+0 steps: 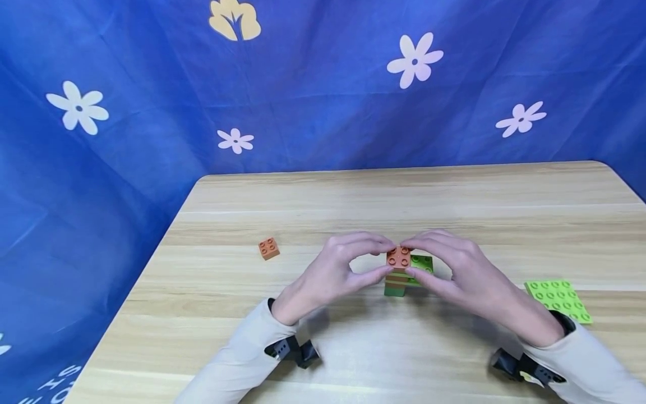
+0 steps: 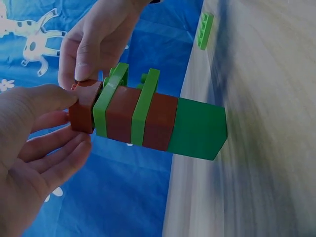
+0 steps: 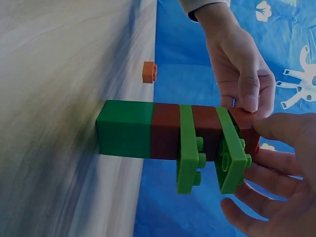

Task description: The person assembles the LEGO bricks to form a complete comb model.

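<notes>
A reddish-brown toy brick (image 1: 398, 259) tops a small tower. My left hand (image 1: 333, 272) pinches its left side between thumb and fingertips. From the right, my right hand (image 1: 466, 275) holds the same brick with thumb and index finger. Below it come an upper light green plate (image 3: 232, 173), a brown brick (image 3: 205, 127), a lower light green plate (image 3: 186, 173), another brown brick (image 2: 160, 121) and a dark green block (image 2: 197, 129) standing on the table. Both plates jut out to the right. A narrow dark gap shows under the top brick in the wrist views.
One loose orange-brown brick (image 1: 269, 248) lies on the wooden table (image 1: 323, 202), left of the hands. A light green studded plate (image 1: 560, 300) lies at the right, partly behind the right forearm. A blue flowered cloth (image 1: 323, 84) hangs behind the table.
</notes>
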A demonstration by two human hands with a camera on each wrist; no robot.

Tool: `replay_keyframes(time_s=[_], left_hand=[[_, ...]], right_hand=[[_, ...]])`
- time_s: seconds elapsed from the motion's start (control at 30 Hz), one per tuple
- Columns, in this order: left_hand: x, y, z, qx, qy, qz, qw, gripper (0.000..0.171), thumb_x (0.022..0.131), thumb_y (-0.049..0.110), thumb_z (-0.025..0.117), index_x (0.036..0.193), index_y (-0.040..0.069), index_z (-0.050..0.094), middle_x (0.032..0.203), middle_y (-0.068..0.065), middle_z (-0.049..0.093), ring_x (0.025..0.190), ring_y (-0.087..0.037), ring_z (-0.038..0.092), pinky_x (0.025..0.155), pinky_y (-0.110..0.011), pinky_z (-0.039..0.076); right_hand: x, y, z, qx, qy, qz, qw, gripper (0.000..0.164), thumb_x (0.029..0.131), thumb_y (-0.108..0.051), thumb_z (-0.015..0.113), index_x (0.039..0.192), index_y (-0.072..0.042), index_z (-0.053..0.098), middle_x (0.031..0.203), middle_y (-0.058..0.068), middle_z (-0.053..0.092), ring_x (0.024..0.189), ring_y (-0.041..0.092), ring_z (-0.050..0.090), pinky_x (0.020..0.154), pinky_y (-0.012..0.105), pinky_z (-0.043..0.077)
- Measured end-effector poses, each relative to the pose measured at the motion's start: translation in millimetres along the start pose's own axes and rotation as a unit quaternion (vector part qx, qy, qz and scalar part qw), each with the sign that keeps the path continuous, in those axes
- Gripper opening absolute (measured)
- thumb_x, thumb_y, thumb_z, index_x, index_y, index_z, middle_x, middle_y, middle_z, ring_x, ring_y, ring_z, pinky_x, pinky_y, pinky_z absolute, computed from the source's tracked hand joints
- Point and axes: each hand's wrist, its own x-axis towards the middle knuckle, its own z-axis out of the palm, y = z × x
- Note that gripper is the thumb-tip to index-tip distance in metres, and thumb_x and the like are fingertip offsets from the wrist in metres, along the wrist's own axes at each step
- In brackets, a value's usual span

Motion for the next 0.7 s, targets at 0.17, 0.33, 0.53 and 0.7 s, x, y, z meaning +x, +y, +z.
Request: replay_keyframes(time_s=[0.17, 0.33, 0.53, 0.7], left_hand=[[1.8, 0.7, -0.6, 0.011, -0.010, -0.005, 0.9999, 0.020, 0.083, 0.006, 0.074, 0.100, -0.003, 0.071, 0.103, -0.013, 0.070, 0.100, -0.018, 0.067, 0.091, -0.017, 0.050], [2.8, 2.9, -0.7, 0.031, -0.011, 0.010, 0.9994, 0.016, 0.084, 0.005, 0.073, 0.098, -0.003, 0.072, 0.102, -0.013, 0.069, 0.097, -0.018, 0.067, 0.090, -0.016, 0.050], [-0.8, 4.5, -0.5, 0.040, -0.012, 0.005, 0.9991, 0.012, 0.085, 0.005, 0.071, 0.095, -0.002, 0.073, 0.101, -0.012, 0.069, 0.097, -0.018, 0.067, 0.089, -0.015, 0.050], [-1.4, 4.4, 2.2, 0.032, -0.002, 0.006, 0.9995, 0.012, 0.084, 0.004, 0.072, 0.095, -0.002, 0.073, 0.101, -0.013, 0.070, 0.097, -0.018, 0.067, 0.090, -0.016, 0.050]], right_hand=[[0.5, 0.4, 0.3, 0.001, -0.004, 0.002, 1.000, 0.027, 0.088, -0.018, 0.070, 0.112, -0.005, 0.068, 0.106, 0.003, 0.070, 0.098, 0.020, 0.066, 0.095, 0.015, 0.046], [1.0, 1.0, -0.1, 0.000, -0.001, -0.001, 1.000, 0.033, 0.095, -0.032, 0.061, 0.111, -0.004, 0.069, 0.105, 0.004, 0.071, 0.098, 0.021, 0.067, 0.095, 0.015, 0.046], [2.5, 2.9, 2.0, 0.007, -0.003, -0.019, 1.000, 0.034, 0.097, -0.033, 0.059, 0.111, -0.004, 0.069, 0.104, 0.005, 0.072, 0.097, 0.022, 0.068, 0.093, 0.018, 0.049], [1.6, 4.7, 1.2, 0.007, -0.005, -0.018, 1.000, 0.036, 0.097, -0.035, 0.058, 0.111, -0.004, 0.069, 0.104, 0.005, 0.072, 0.097, 0.022, 0.068, 0.093, 0.018, 0.049]])
